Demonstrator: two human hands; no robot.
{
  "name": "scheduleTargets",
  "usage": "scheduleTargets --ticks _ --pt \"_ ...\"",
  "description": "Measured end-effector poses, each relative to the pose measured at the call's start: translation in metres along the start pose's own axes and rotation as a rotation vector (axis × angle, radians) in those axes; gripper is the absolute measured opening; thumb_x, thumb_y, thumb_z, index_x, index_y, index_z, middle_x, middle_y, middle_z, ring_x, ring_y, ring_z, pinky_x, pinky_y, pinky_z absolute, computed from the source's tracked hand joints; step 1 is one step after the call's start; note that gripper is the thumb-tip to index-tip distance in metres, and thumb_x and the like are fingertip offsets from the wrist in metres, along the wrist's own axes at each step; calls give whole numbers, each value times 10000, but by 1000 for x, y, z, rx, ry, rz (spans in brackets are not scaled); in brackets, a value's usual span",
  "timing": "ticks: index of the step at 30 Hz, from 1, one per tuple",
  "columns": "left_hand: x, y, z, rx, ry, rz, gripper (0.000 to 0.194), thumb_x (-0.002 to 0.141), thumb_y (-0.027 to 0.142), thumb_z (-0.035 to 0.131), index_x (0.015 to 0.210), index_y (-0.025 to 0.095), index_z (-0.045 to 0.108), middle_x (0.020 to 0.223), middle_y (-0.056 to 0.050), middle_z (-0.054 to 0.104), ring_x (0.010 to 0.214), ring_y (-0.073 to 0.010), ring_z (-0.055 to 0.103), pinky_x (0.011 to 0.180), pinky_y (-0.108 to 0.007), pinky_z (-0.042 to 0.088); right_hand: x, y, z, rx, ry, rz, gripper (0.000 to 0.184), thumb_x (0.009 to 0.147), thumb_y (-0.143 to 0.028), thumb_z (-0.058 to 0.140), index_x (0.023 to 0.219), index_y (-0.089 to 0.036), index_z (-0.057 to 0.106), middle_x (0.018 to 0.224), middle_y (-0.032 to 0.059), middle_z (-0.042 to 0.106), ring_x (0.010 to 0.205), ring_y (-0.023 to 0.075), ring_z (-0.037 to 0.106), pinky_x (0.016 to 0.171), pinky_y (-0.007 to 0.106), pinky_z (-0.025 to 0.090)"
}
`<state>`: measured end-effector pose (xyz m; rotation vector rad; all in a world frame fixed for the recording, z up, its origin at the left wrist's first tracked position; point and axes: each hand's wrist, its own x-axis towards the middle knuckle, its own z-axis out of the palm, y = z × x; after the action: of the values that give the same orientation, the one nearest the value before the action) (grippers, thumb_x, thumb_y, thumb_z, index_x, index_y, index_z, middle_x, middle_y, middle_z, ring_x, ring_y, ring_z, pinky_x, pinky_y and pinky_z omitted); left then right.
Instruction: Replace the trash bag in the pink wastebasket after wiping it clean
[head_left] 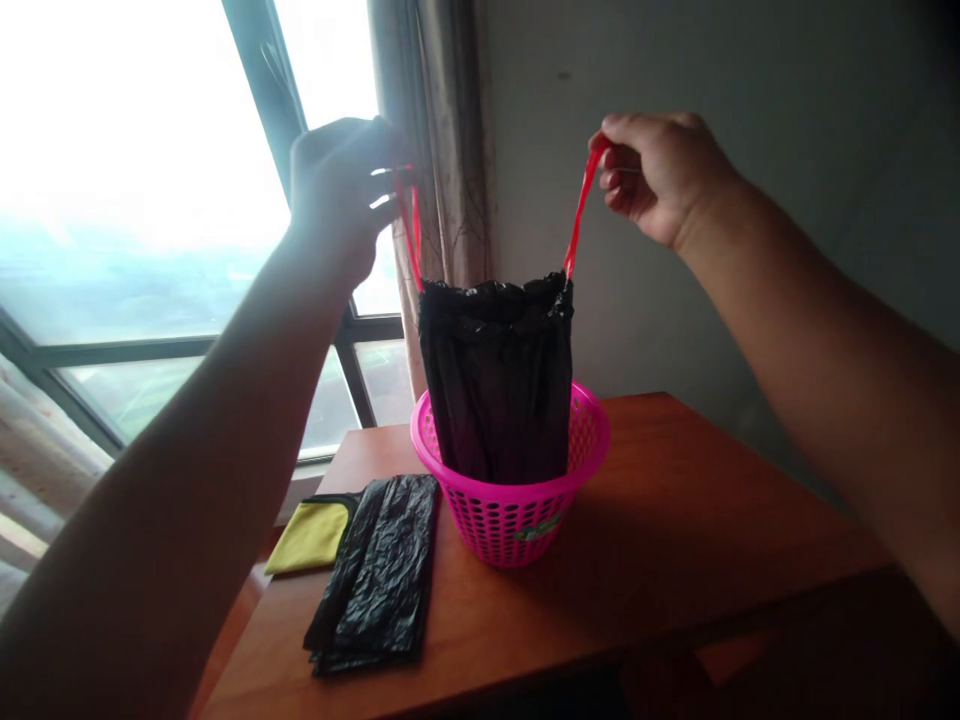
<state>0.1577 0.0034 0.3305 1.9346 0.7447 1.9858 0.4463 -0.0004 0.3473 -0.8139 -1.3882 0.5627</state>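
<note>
A black drawstring trash bag (495, 390) hangs upright by its two red drawstrings, its top gathered and its lower part inside a pink perforated basket (499, 520). My left hand (341, 185) is raised at the upper left, fingers closed on the left red drawstring (416, 240). Higher on the right, my right hand (656, 175) pinches the other red drawstring (581, 215) between thumb and fingers. Both strings are pulled taut, spreading outward from the bag's corners. The bottom of the bag is hidden by the basket wall.
The basket stands on a brown wooden table (660, 520). Left of it lie folded black plastic bags (382, 570) and a yellow cloth (309, 535) with a dark edge. Behind are a bright window (135, 180), a curtain (450, 150) and a grey wall (787, 120).
</note>
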Motion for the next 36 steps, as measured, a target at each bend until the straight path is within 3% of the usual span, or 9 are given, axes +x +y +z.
scheduleTargets --ticks 8,10,13,17,24,28,30,34,36 --pt "-29 19 56 29 -298 29 94 832 200 637 789 140 696 755 3 662 689 -118 635 616 -248 479 -38 -3 38 -236 -348 -142 283 867 -409 683 766 -147 647 652 -21 566 554 68 480 494 196 379" --pt "-34 13 62 115 -367 113 138 830 227 627 742 148 699 709 20 649 711 -133 644 674 -279 496 -41 1 43 -313 -340 -175 295 861 -413 687 760 -139 647 646 -26 560 561 68 490 508 190 387" --pt "-38 0 63 288 -325 246 113 809 188 607 795 166 717 807 25 670 844 -171 663 799 -322 499 -40 14 41 -417 -279 -262 255 862 -393 678 812 -143 665 702 -22 577 661 91 554 642 219 458" --pt "-54 -24 61 443 -393 266 169 753 165 652 900 191 731 940 -28 699 921 -225 647 873 -366 490 -48 50 30 -585 -298 -401 181 818 -354 710 889 -188 691 892 20 665 889 190 621 833 310 485" --pt "-122 -67 53 612 -660 167 204 832 186 552 940 204 725 940 -58 711 891 -235 655 804 -340 492 -119 129 34 -920 -775 -414 180 846 -254 623 986 -235 734 1001 58 730 980 250 648 900 352 450" --pt "-148 -79 46 557 -575 85 164 846 224 575 929 203 714 989 -69 683 893 -216 649 806 -335 508 -139 141 31 -837 -1061 -335 226 864 -325 628 1034 -227 738 1028 67 733 972 231 654 856 319 469" --pt "-153 -81 43 466 -491 66 126 838 239 606 902 199 706 1062 -87 658 982 -221 632 872 -349 500 -133 133 22 -751 -978 -317 299 899 -401 583 1084 -211 721 1074 76 722 1000 229 645 864 312 468" --pt "-151 -77 40 168 -416 -106 127 827 296 658 866 178 680 1180 -121 646 1117 -242 599 911 -352 497 -106 121 -14 -774 -643 -231 397 951 -478 455 1095 -210 709 1103 77 710 1024 235 632 889 324 449" --pt "-150 -73 40 20 -405 -228 184 816 323 686 919 171 678 1150 -118 677 1065 -228 631 877 -334 516 -96 124 -35 -880 -619 -141 413 929 -515 470 1045 -212 726 1072 85 716 1024 253 626 887 341 445"
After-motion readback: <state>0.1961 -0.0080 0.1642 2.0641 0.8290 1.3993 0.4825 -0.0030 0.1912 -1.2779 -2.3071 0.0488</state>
